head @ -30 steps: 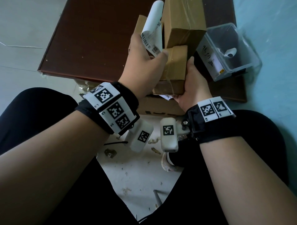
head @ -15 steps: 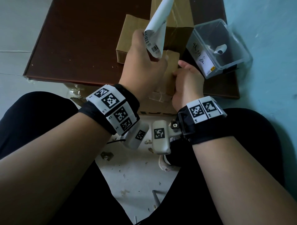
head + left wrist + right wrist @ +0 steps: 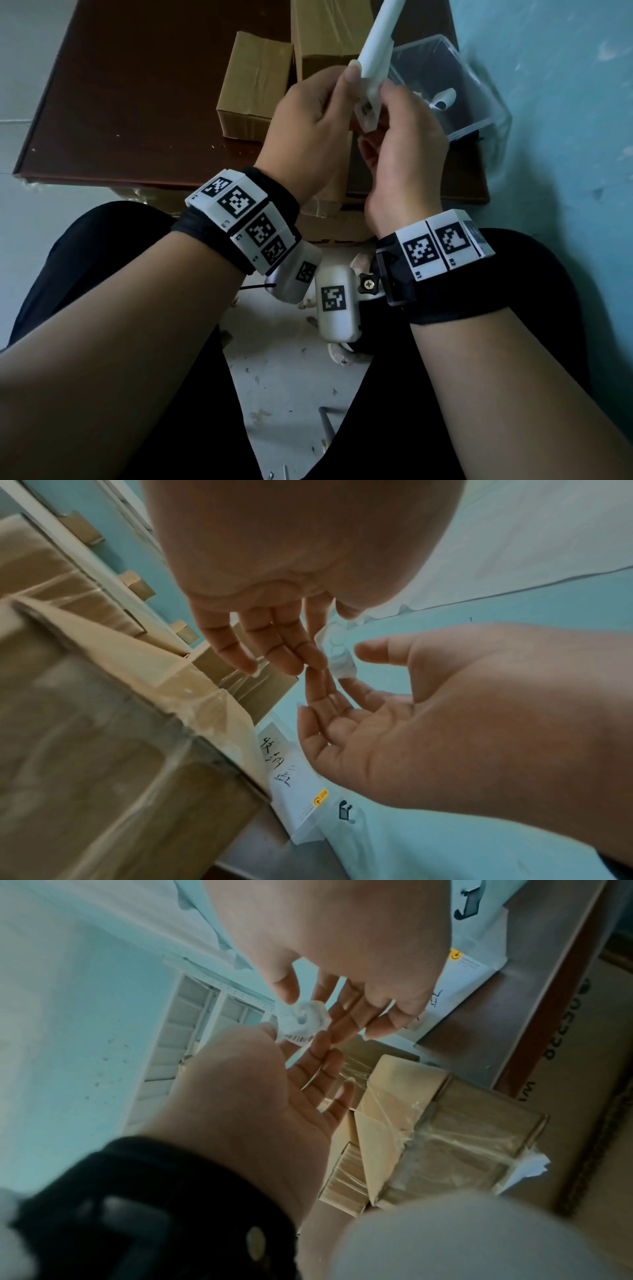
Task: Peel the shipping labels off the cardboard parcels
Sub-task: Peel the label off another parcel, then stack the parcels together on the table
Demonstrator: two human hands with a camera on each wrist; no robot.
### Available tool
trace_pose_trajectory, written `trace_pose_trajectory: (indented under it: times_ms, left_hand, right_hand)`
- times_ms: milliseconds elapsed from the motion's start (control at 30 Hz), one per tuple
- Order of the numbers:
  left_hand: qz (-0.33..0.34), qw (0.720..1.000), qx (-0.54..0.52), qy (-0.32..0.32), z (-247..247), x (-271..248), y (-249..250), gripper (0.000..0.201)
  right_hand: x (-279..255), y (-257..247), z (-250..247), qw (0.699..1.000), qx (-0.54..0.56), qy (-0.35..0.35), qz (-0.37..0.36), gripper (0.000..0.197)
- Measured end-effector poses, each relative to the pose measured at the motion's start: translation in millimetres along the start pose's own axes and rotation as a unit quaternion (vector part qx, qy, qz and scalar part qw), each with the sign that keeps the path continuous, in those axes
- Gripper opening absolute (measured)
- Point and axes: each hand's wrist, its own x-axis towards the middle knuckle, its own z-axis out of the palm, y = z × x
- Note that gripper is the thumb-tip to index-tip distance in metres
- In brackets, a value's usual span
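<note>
A peeled white shipping label [image 3: 375, 65], rolled into a tube with a barcode at its lower end, is held up between both hands. My left hand [image 3: 344, 87] pinches it with the thumb on the near side. From the right, my right hand [image 3: 390, 99] pinches its lower end. The right wrist view shows the roll's end [image 3: 301, 1018] between both thumbs and fingers. A small taped cardboard parcel [image 3: 253, 78] and a taller one [image 3: 323, 31] stand on the brown board [image 3: 137, 102]. Under my hands a third parcel [image 3: 445, 1137] is mostly hidden.
At the right a clear plastic box [image 3: 479, 92] with a handwritten tag [image 3: 291, 764] holds another rolled label [image 3: 443, 99]. A large carton [image 3: 329, 226] lies under the board's near edge. Paper scraps litter the floor between my knees. A blue wall is at the right.
My left hand has lifted the label clear of the parcel. My right hand let go of the small parcel and came up to the label, which is now rolled tighter.
</note>
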Motion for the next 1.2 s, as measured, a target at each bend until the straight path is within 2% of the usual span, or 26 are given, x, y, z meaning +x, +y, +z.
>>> trace_pose_trajectory:
  times_ms: [167,333,400,500,667,800,967,1200]
  left_hand:
    - [-0.001,0.999,0.043,-0.033,9,10,4,0.024]
    - [0.061,0.992,0.114,0.002,6,25,12,0.027]
    - [0.052,0.989,0.137,0.009,7,29,10,0.035]
    - [0.028,0.992,0.122,0.007,14,31,6,0.047]
    - [0.018,0.998,0.057,-0.005,30,38,1,0.031]
    - [0.002,0.999,0.026,-0.028,40,36,-2,0.027]
    - [0.03,0.998,0.03,-0.04,47,31,0,0.018]
    - [0.029,0.998,0.033,-0.04,46,28,-1,0.019]
  right_hand:
    - [9,2,-11,0.999,0.045,0.026,-0.018,0.016]
    - [22,2,-28,0.996,0.083,0.002,-0.027,0.016]
    - [29,6,-37,0.996,0.08,0.009,-0.033,0.017]
    - [40,12,-51,0.995,0.082,0.052,-0.027,0.014]
    - [61,15,-63,0.981,0.109,0.161,-0.008,0.014]
    - [72,16,-65,0.972,0.129,0.197,0.006,0.016]
    - [73,17,-66,0.966,0.167,0.191,0.054,0.015]
    - [74,14,-65,0.967,0.19,0.159,0.053,0.016]
